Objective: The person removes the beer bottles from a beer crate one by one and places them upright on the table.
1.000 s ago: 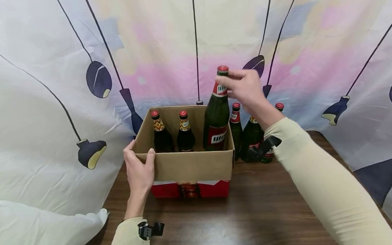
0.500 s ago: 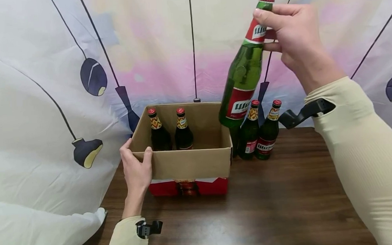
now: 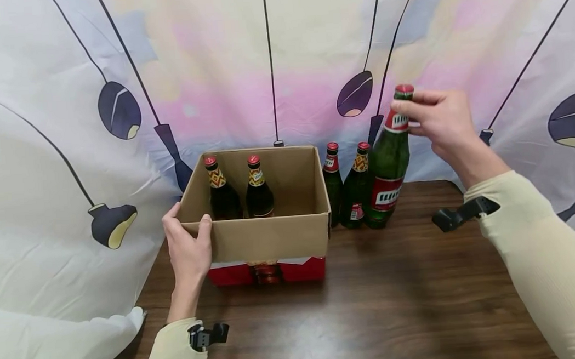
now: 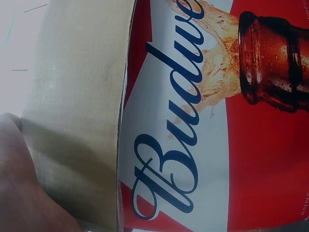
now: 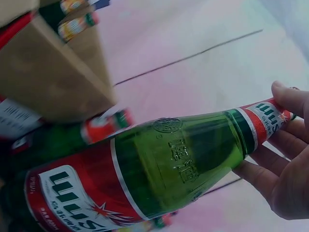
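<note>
My right hand [image 3: 442,118] grips a green beer bottle [image 3: 389,162] by its red-labelled neck, fingers and thumb around it. The bottle leans slightly, its cap toward the right, and its base is close over the table beside the standing bottles. In the right wrist view, its red label [image 5: 72,198] faces the camera. At the near left corner of the cardboard box [image 3: 271,238], my left hand [image 3: 188,246] holds the rim with the thumb over the front flap. Inside the box stand two red-capped bottles, one on the left [image 3: 224,197] and one nearer the middle [image 3: 259,195].
Right of the box stand a red-necked bottle [image 3: 332,182] and a bottle with a patterned neck [image 3: 356,189]; the held bottle overlaps what is behind it. A brown wooden table [image 3: 384,300] lies below, with a printed curtain [image 3: 220,52] behind. White cloth [image 3: 45,342] hangs at the left.
My right hand has lifted the beer bottle out of the box, carried it up and right, then lowered it beside the standing bottles. My left hand keeps its hold on the box.
</note>
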### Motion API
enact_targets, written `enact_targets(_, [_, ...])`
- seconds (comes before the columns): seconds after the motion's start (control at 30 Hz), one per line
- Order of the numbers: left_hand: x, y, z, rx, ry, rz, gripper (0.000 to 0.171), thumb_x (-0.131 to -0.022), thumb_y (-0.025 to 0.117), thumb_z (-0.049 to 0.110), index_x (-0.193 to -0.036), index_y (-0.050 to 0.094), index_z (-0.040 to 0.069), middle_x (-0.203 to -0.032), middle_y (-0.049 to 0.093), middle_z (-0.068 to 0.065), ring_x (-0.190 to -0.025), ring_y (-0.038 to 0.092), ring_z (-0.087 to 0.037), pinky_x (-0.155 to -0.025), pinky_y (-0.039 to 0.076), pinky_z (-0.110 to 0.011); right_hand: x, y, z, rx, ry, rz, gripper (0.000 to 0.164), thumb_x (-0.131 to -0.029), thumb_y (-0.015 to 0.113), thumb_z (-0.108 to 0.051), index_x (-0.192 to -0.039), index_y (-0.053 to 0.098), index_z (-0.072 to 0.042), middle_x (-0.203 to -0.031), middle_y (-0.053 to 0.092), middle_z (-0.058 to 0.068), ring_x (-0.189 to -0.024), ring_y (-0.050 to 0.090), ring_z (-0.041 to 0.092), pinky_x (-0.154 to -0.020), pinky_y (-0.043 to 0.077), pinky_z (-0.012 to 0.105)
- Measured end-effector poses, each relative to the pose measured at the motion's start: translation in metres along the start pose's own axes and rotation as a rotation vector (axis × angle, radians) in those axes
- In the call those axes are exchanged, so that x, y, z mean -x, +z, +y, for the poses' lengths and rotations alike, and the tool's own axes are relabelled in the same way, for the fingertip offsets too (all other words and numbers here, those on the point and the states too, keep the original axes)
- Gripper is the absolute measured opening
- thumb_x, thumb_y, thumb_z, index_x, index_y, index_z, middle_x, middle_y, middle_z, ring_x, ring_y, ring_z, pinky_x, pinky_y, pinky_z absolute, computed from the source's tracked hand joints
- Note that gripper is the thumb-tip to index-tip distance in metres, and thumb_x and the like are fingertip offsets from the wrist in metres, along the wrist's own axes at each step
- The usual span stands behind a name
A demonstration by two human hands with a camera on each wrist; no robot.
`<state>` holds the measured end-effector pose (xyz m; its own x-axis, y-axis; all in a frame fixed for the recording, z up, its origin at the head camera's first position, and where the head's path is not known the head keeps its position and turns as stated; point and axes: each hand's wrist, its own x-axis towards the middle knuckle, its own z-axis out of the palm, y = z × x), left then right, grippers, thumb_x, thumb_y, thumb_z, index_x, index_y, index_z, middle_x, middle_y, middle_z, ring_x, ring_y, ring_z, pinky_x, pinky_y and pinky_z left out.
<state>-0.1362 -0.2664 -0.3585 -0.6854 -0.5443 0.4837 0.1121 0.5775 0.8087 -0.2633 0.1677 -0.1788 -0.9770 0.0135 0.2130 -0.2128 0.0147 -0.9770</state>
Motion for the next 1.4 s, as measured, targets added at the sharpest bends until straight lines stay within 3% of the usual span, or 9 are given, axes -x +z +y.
enact_targets(0.17, [0.002,0.0,0.001,-0.006,-0.009,-0.003,0.068,-0.099,0.062,0.032,-0.156,0.036,0.005,-0.154,0.044,-0.025,-0.133,0.051,-0.045,-0.108,0.04,-0.06,0.011,-0.015,0.039,0.151,-0.012,0.011,0.053,-0.088,0.086,-0.031,-0.134,0.074,-0.008,-0.097,0.074,-0.02,-0.095,0.07,0.003,-0.073,0.059,0.017])
enact_targets(0.3, [0.002,0.002,0.003,-0.002,-0.009,-0.017,0.068,-0.099,0.062,0.033,-0.156,0.036,0.005,-0.154,0.044,-0.024,-0.134,0.051,-0.044,-0.109,0.04,-0.061,0.016,-0.022,0.061,0.21,0.051,0.006,0.068,-0.09,0.082,-0.038,-0.145,0.063,-0.003,-0.101,0.071,-0.023,-0.097,0.068,-0.002,-0.077,0.058,0.015])
enact_targets(0.47, [0.0,0.004,0.004,0.0,-0.003,-0.025,0.069,-0.099,0.062,0.033,-0.156,0.036,0.005,-0.156,0.043,-0.023,-0.135,0.05,-0.043,-0.11,0.039,-0.06,0.02,-0.029,0.084,0.357,0.124,0.02,0.072,-0.093,0.077,-0.048,-0.149,0.06,-0.006,-0.133,0.068,0.001,-0.098,0.063,-0.008,-0.079,0.057,0.014])
enact_targets(0.57, [0.0,0.004,0.004,0.002,0.002,-0.024,0.069,-0.099,0.063,0.033,-0.156,0.037,0.005,-0.155,0.044,-0.023,-0.135,0.05,-0.043,-0.11,0.039,-0.06,0.023,-0.032,0.096,0.377,0.16,0.04,0.072,-0.094,0.077,-0.048,-0.15,0.059,-0.007,-0.147,0.06,0.012,-0.097,0.061,-0.009,-0.077,0.057,0.013])
enact_targets(0.67, [0.0,0.004,0.003,-0.001,0.005,-0.02,0.069,-0.098,0.063,0.032,-0.156,0.037,0.005,-0.155,0.044,-0.023,-0.135,0.05,-0.043,-0.11,0.039,-0.059,0.024,-0.034,0.106,0.348,0.183,0.063,0.07,-0.094,0.078,-0.044,-0.15,0.06,-0.007,-0.135,0.066,0.003,-0.093,0.062,-0.01,-0.074,0.057,0.013])
enact_targets(0.83, [-0.001,0.002,0.002,-0.008,0.006,-0.014,0.068,-0.099,0.062,0.033,-0.156,0.036,0.005,-0.155,0.044,-0.024,-0.136,0.05,-0.043,-0.11,0.039,-0.059,0.025,-0.036,0.118,0.299,0.18,0.083,0.068,-0.093,0.08,-0.038,-0.148,0.061,-0.003,-0.094,0.066,-0.03,-0.085,0.064,-0.013,-0.072,0.058,0.015])
enact_targets(0.9, [-0.001,0.002,0.001,-0.011,0.004,-0.018,0.068,-0.099,0.061,0.033,-0.156,0.036,0.005,-0.155,0.044,-0.023,-0.136,0.05,-0.042,-0.11,0.039,-0.059,0.026,-0.037,0.122,0.281,0.181,0.089,0.068,-0.093,0.08,-0.037,-0.148,0.06,-0.001,-0.084,0.064,-0.036,-0.083,0.064,-0.013,-0.071,0.058,0.015])
enact_targets(1.13, [0.0,-0.002,0.001,-0.014,-0.004,-0.027,0.068,-0.099,0.061,0.033,-0.156,0.035,0.005,-0.155,0.043,-0.023,-0.137,0.049,-0.042,-0.111,0.039,-0.059,0.027,-0.036,0.136,0.198,0.217,0.096,0.068,-0.093,0.082,-0.029,-0.149,0.057,0.001,-0.082,0.066,-0.036,-0.082,0.065,-0.012,-0.071,0.059,0.017])
enact_targets(1.4, [0.0,-0.003,0.001,-0.016,-0.003,-0.023,0.069,-0.099,0.061,0.033,-0.157,0.035,0.006,-0.156,0.043,-0.022,-0.136,0.049,-0.042,-0.11,0.039,-0.06,0.029,-0.032,0.139,0.246,0.228,0.097,0.065,-0.095,0.079,-0.036,-0.15,0.059,-0.006,-0.092,0.063,-0.031,-0.091,0.063,-0.011,-0.076,0.058,0.015])
